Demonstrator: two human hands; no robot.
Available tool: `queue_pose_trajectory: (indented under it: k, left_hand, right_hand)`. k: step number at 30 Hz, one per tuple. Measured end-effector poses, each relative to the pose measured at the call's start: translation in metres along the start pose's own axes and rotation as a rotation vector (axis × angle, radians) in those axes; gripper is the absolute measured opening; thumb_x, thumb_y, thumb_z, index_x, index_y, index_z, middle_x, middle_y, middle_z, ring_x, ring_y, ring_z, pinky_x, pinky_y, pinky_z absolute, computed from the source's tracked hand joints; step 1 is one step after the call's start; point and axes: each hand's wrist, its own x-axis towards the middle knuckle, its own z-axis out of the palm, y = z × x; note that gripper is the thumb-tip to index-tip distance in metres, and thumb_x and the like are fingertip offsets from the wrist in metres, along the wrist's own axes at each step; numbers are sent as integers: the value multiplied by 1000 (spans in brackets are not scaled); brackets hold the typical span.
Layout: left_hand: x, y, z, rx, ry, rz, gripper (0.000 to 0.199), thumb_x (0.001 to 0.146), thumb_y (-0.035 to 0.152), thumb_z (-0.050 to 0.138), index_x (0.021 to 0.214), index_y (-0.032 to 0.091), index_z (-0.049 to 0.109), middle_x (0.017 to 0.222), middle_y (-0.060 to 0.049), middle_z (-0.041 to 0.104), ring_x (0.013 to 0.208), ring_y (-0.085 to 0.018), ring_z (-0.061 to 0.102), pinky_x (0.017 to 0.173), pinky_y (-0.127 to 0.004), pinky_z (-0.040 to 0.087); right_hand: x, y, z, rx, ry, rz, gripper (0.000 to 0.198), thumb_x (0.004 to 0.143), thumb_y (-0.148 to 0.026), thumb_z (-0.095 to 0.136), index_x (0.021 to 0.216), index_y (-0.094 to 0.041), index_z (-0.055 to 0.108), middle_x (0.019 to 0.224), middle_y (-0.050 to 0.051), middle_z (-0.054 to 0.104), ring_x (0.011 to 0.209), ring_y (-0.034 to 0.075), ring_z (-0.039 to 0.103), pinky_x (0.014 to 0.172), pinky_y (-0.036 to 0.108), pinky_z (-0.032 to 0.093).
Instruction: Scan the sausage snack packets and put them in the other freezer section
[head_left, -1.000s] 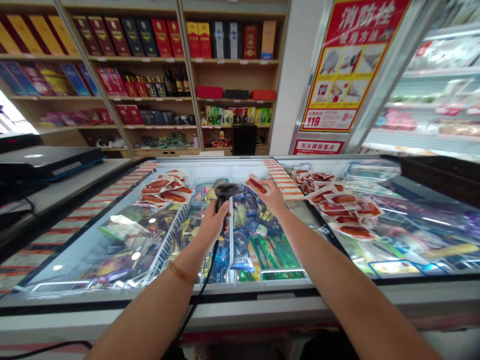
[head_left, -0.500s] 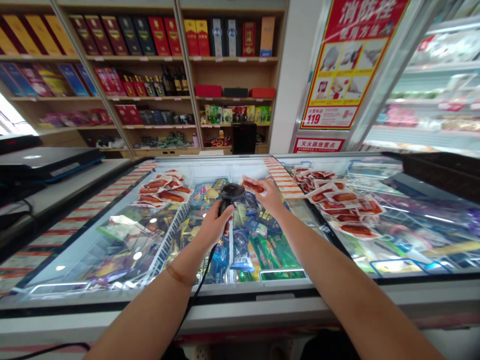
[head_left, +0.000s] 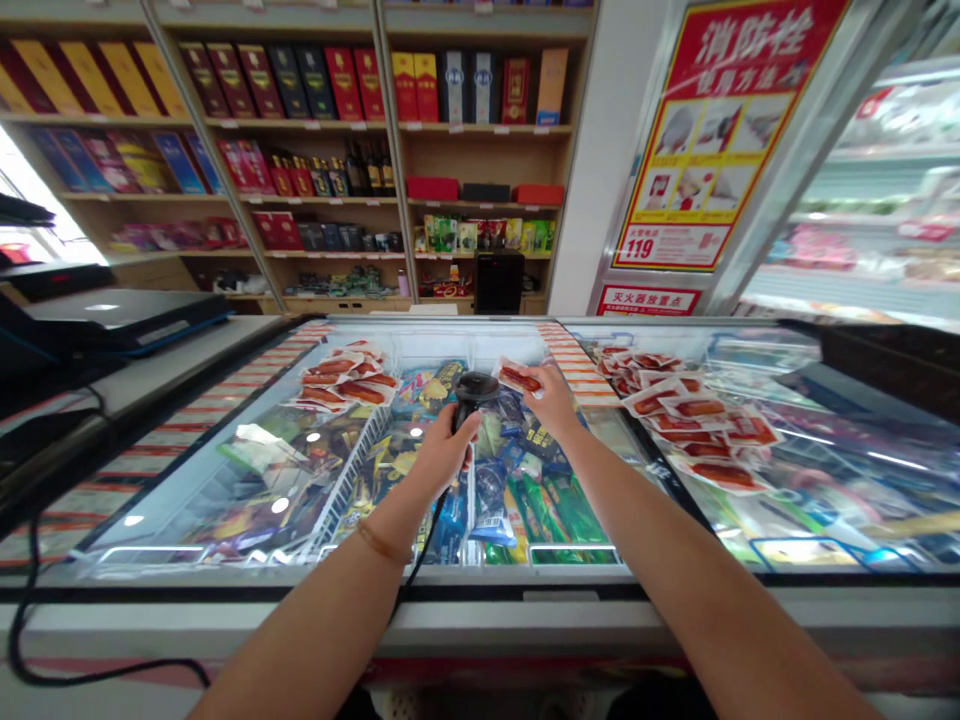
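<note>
My left hand (head_left: 444, 446) is wrapped round the handle of a black barcode scanner (head_left: 477, 387), its cord trailing down toward me. Close to the scanner head, my right hand (head_left: 553, 400) pinches the right end of a vacuum-packed sausage (head_left: 519, 377) in clear and white wrap. Both hands are above the glass top of a chest freezer (head_left: 480, 605). On the glass to the left lies a pile of similar sausage packs (head_left: 345, 378). A larger, spread-out pile of sausage packs (head_left: 697, 410) lies to the right, past the black frame strip.
Under the glass are wire baskets (head_left: 352, 475) with colourful frozen packages. A dark tray-like object (head_left: 892, 365) sits at the right, and a flat grey device (head_left: 127, 312) on the left counter. Shelves (head_left: 480, 130) of boxes and bottles stand behind. A loose cable (head_left: 112, 668) hangs at lower left.
The whole view has shifted slightly, so everything sits a little further right and lower. Both hands keep their holds, with the sausage pack still beside the scanner head.
</note>
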Motion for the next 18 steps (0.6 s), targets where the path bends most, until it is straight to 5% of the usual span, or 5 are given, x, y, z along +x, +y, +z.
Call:
queue_pose_trajectory:
  k: [5, 9, 18]
  left_hand:
    - [-10, 18, -16, -92, 145, -50, 46, 75, 60, 70, 89, 22, 48, 64, 6, 58, 39, -8, 48, 36, -22, 38]
    - [-26, 38, -68, -70, 267, -5, 48, 70, 59, 74, 86, 22, 49, 62, 5, 58, 37, -9, 48, 35, -21, 36]
    - [-85, 63, -213, -47, 672, -32, 38, 73, 52, 69, 85, 22, 48, 61, 6, 57, 36, -9, 48, 33, -20, 37]
  right_hand:
    - [0, -3, 1, -16, -47, -2, 28, 72, -11, 57, 97, -20, 66, 102, 11, 67, 104, 29, 61, 100, 46, 48]
    - [1, -25, 15, 19, -77, -13, 23, 75, -15, 60, 96, -22, 66, 102, 8, 68, 102, 28, 62, 97, 45, 50]
    - [2, -191, 149, 189, -441, -302, 26, 80, -20, 69, 106, -24, 68, 112, 6, 69, 109, 25, 62, 99, 38, 47]
